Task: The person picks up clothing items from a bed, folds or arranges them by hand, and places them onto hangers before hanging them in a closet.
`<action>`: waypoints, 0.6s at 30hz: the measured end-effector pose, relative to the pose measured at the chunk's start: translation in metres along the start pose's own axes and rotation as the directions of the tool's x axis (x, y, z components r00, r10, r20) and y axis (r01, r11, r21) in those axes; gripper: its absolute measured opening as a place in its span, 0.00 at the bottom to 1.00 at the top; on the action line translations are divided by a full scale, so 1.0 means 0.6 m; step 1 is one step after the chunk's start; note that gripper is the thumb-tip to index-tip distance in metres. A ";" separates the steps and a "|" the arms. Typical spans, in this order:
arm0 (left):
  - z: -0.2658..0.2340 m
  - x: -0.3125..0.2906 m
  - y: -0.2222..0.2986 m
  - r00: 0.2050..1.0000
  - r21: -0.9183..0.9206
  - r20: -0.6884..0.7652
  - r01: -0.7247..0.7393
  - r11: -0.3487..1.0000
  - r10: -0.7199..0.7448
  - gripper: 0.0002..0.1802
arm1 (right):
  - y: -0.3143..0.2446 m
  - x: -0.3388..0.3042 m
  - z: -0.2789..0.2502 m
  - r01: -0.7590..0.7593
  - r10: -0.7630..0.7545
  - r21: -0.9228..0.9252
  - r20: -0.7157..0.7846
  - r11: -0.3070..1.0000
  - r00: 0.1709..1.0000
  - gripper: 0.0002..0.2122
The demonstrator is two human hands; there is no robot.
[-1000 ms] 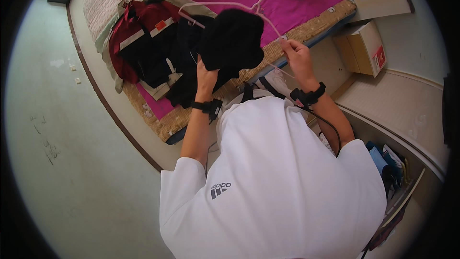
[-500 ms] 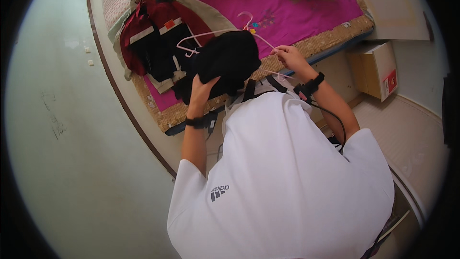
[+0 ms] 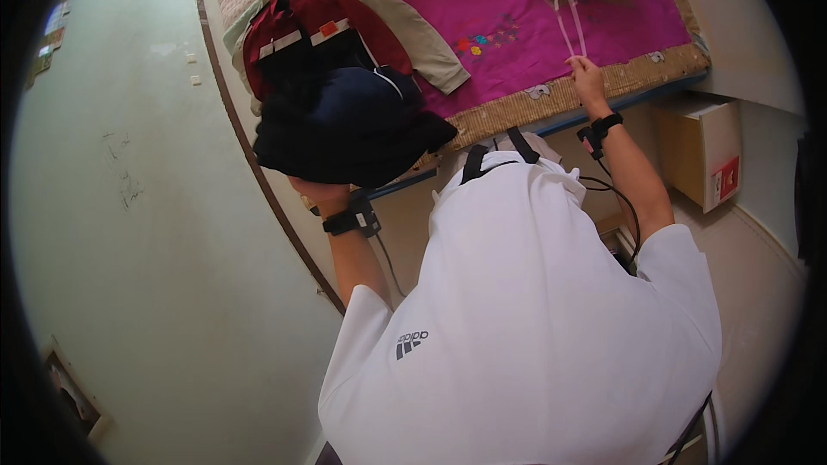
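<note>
Seen from above: left hand [image 3: 320, 192] closed under dark bundled garment [image 3: 345, 133] at bed's [image 3: 551, 99] front-left edge; right hand [image 3: 587, 79] pinching pink hanger [image 3: 564, 21], pointing away across bed.

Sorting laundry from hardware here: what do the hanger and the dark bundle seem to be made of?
The clothes hanger in the right hand looks like pale pink plastic: thin, smooth, evenly coloured rods. The black garment over the left hand looks like soft matte fabric, probably knit, since it slumps in folds without shine.

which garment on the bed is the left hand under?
The black garment at the bed's near edge, resting over the left hand; the red and beige ones lie farther back.
</note>
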State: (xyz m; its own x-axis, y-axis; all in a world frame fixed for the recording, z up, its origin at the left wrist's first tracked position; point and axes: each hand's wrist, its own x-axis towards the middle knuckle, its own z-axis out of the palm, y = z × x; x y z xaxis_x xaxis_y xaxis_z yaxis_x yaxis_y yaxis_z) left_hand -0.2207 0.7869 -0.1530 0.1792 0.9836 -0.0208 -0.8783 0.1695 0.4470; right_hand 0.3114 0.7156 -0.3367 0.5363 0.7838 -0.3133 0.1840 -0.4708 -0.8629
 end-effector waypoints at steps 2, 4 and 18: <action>-0.031 -0.016 -0.021 0.928 0.925 0.066 -0.194 0.326 0.366 0.34 | -0.028 0.012 -0.006 0.049 -0.058 -0.108 -0.077 0.993 0.995 0.15; -0.037 -0.017 -0.037 0.899 0.974 0.226 -0.198 -0.111 0.376 0.33 | -0.049 0.018 -0.007 0.329 -0.517 -0.696 -0.072 0.639 0.853 0.17; 0.013 0.045 -0.064 0.999 0.729 -0.042 0.016 0.684 0.022 0.28 | -0.370 -0.144 0.143 -0.476 -0.066 0.500 0.737 0.724 0.673 0.18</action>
State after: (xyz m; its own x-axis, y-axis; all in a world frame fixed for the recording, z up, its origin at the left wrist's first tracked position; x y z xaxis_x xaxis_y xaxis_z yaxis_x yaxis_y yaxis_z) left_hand -0.1788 0.8063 -0.1634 0.1408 0.9888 -0.0487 -0.2745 0.0863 0.9577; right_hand 0.1532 0.7872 -0.1521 -0.2586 0.8570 -0.4457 -0.5335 -0.5114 -0.6737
